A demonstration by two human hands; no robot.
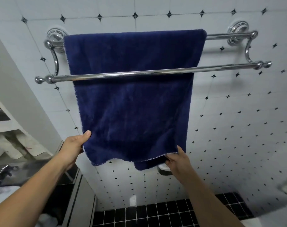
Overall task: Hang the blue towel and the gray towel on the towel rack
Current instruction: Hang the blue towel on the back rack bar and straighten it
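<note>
Tiled wall [237, 128]; left hand [73, 148], right hand [178, 163] pinch hung blue towel [133, 104].

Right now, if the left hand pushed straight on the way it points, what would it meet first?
The left hand grips the dark blue plush towel at its lower left corner, so cloth comes first; behind it probably the white tiled wall, though depth is unclear.

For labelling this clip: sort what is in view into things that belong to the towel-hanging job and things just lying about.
Job: blue towel, draped over the rack's rear bar; towel rack; left hand and right hand, each gripping its bottom edge.
Lying about: pale cloths at the left; dark clutter below them; black floor tiles.
</note>
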